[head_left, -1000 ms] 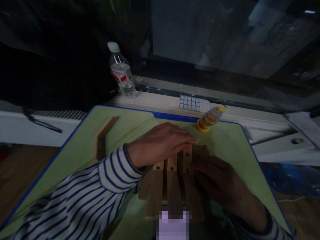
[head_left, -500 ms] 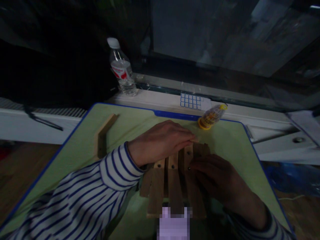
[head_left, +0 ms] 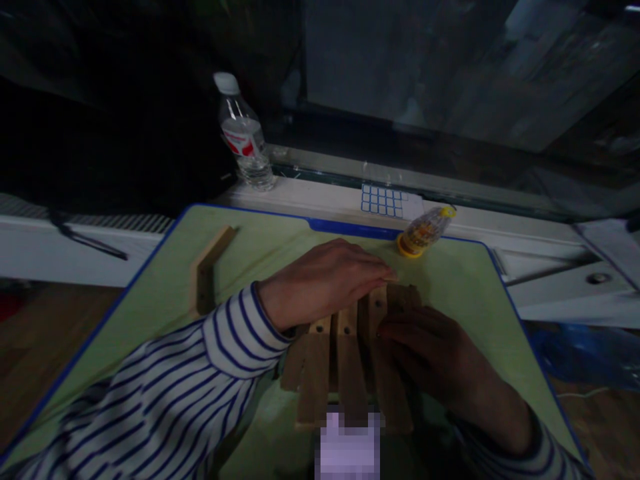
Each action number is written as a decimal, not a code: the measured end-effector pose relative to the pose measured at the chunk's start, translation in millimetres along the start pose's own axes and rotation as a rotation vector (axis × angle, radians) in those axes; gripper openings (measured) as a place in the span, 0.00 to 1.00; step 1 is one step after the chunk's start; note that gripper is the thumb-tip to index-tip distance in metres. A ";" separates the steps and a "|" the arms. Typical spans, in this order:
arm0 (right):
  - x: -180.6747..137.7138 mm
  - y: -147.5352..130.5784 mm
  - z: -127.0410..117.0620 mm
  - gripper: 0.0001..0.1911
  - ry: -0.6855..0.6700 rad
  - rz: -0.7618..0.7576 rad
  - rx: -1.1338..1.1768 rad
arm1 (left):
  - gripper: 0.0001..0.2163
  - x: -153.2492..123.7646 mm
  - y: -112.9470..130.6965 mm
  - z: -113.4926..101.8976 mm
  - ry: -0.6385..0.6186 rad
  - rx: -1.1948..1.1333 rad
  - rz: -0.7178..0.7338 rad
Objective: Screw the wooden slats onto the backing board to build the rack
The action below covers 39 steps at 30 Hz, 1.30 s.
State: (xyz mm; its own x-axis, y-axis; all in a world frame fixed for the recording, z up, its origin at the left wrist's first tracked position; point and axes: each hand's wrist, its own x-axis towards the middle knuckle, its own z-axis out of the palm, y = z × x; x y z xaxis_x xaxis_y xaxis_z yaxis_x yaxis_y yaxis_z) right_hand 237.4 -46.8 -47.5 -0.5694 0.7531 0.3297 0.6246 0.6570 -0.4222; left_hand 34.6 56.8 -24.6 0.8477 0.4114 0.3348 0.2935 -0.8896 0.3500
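Observation:
A wooden slat assembly (head_left: pixel 353 373) lies on the small table, its slats side by side with dark holes near their upper ends. My left hand (head_left: pixel 327 277) reaches across its far end, fingers together and bent over the wood; the thumb is hidden. At the right-hand slat, my right hand (head_left: pixel 435 353) has its fingertips pinched together against the wood, by a lower hole. Whatever is between those fingertips is too small and dark to make out. A loose angled wooden piece (head_left: pixel 203 283) lies on the left of the table.
The pale green table (head_left: pixel 270 233) has a blue edge. A small bottle with a yellow base (head_left: pixel 425 232) stands at its back right. On the sill behind are a water bottle (head_left: pixel 247 150) and a blue-gridded sheet (head_left: pixel 381 201). Dark glass rises beyond.
My right fingertips have shifted slightly and now cover the small shiny spot at the lower hole of the right-hand slat. My left hand stays on the wood.

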 end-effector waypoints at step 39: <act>-0.2 -4.4 -7.7 0.11 -0.018 0.016 -0.066 | 0.12 0.9 -0.1 0.7 0.021 0.059 0.017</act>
State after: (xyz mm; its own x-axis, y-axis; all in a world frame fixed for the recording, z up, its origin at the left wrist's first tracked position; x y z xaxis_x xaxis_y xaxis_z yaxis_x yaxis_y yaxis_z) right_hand 238.9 -49.6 -39.2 -0.5683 0.7631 0.3078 0.6673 0.6463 -0.3702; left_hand 35.6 57.1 -25.0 0.8437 0.3996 0.3585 0.3053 -0.9064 0.2919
